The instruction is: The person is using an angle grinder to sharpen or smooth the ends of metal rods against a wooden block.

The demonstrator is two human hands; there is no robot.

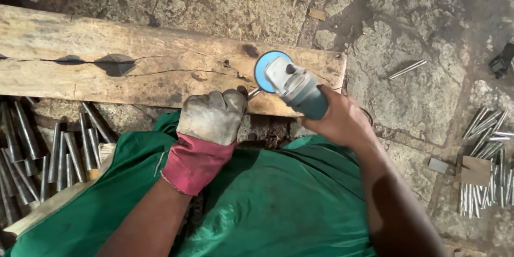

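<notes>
The left hand [213, 115], wearing a grey work glove with a red cuff, is closing tight around a short metal rod [254, 93], of which only the tip is showing past the knuckles. The right hand [338, 120], bare, is wrapping fully around the body of a teal-and-grey angle grinder [294, 87], whose blue disc [263, 69] is sitting just beside the rod's exposed end, apparently touching it.

The rod is lying with its long axis running up and to the right from the gloved fist towards the disc, so the left hand is the nearer to it and the grinder is coming in from the right. Both are resting over the near edge of a cracked wooden plank [134, 61] serving as the worktop on the stone floor [407, 27].

Further out, a heap of similar rods [53, 152] is lying to the left, another bundle [490, 150] to the right beside a small brown cardboard piece [475, 170], and a single rod [408, 68] apart on the floor. No labels are showing.
</notes>
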